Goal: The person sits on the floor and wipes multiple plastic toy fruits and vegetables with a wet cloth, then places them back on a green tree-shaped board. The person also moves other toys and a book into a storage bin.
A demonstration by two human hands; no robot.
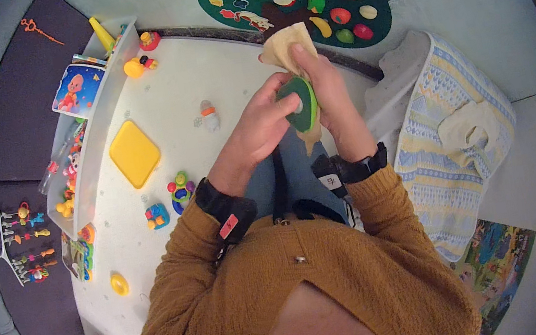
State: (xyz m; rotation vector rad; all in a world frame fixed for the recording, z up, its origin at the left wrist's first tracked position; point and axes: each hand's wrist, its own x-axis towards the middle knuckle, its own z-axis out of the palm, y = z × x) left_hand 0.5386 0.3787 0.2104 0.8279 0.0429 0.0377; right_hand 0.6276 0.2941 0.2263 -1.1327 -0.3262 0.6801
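Note:
Above my lap, my left hand [266,121] grips an oval green toy piece [301,102], dark green on its flat face with a lighter green rim; the thumb lies over a pale spot on that face. My right hand [325,81] pinches a cream cloth [287,45] between thumb and fingers, just above the green piece. Part of the cloth hangs below, behind the piece. Whether the right fingers also touch the green piece is hidden.
A yellow tray [135,154], a small bottle-like toy [209,116] and a rattle [180,191] lie on the white mat. Left of them stands a clear bin [102,135] of toys. A green felt board [245,15] with play fruit is ahead. At right hangs a patterned blanket [434,163].

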